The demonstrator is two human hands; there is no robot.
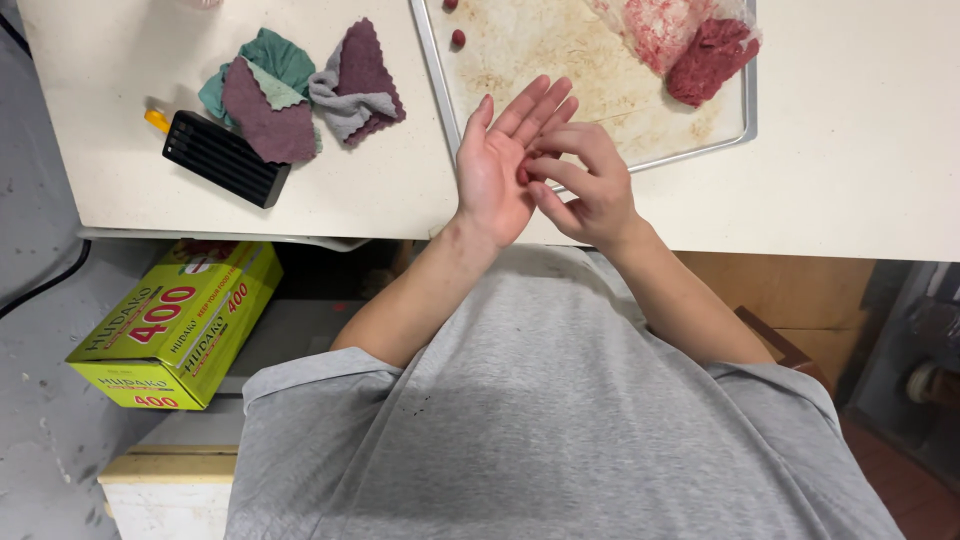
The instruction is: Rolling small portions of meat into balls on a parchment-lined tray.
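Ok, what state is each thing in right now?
left hand: open, palm up, over the table edge
right hand: fingertips pressing into the left palm
metal tray: smeared, two small meat balls top left
minced meat: loose heap in tray's top right
cloths: crumpled

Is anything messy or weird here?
Yes. The metal tray is smeared with brownish stains around the raw minced meat, and two cloths lie crumpled on the counter. A yellow-green box sits tilted below.
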